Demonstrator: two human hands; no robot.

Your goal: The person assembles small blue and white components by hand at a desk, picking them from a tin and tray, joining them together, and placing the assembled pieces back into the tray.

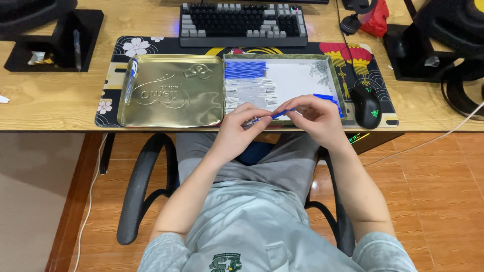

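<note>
Both hands meet at the desk's front edge on one blue pen [278, 115]. My left hand [241, 126] grips its clear barrel end, and my right hand [313, 113] pinches the blue end. Just behind them lies a shallow tin tray [337, 83] holding a bundle of blue refills [245, 69], rows of clear pen barrels [249, 93] and a few blue caps [326, 98]. To its left sits the gold tin lid [171, 90], with one finished pen [131, 80] lying along its left edge.
A dark keyboard [243, 24] stands behind the tray. A black mouse [366, 107] rests right of the tray on the patterned desk mat [113, 65]. Black stands [65, 38] flank the desk. Chair armrests [138, 186] show below.
</note>
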